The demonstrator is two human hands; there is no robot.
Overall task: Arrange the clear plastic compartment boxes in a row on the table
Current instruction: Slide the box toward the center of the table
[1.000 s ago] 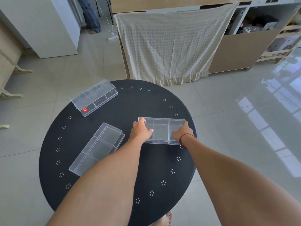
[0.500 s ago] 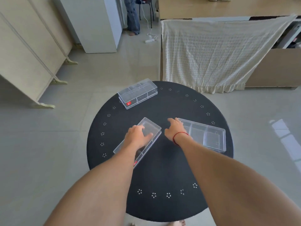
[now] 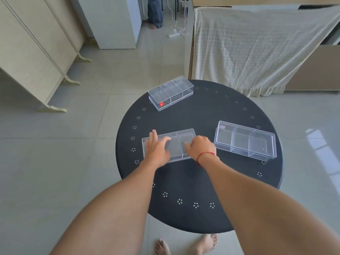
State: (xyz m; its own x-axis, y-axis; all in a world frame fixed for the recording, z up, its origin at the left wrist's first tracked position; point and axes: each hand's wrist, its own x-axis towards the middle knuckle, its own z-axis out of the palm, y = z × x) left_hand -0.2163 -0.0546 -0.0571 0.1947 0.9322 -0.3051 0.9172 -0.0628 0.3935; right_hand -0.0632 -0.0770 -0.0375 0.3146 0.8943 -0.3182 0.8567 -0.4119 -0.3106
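Three clear plastic compartment boxes lie on a round black table (image 3: 184, 183). The far box (image 3: 171, 92), with a red sticker, sits at an angle near the back-left edge. The right box (image 3: 245, 140) lies near the right edge, untouched. The middle box (image 3: 177, 144) lies crosswise left of the right box, with a narrow gap between them. My left hand (image 3: 156, 149) presses on its left end with fingers spread over the lid. My right hand (image 3: 200, 147), with a red string at the wrist, curls over its right end. Both hands hide parts of that box.
A cream cloth (image 3: 257, 46) hangs over a low shelf just behind the table. A folding screen (image 3: 33, 52) and a white cabinet (image 3: 114, 21) stand to the left. A power strip (image 3: 173, 35) and a person's legs (image 3: 155, 13) are far back. My bare feet (image 3: 184, 245) are under the near edge.
Both hands left the right box and went to the middle box. That box turned from a diagonal to lie crosswise beside the right box. The camera view shifted left.
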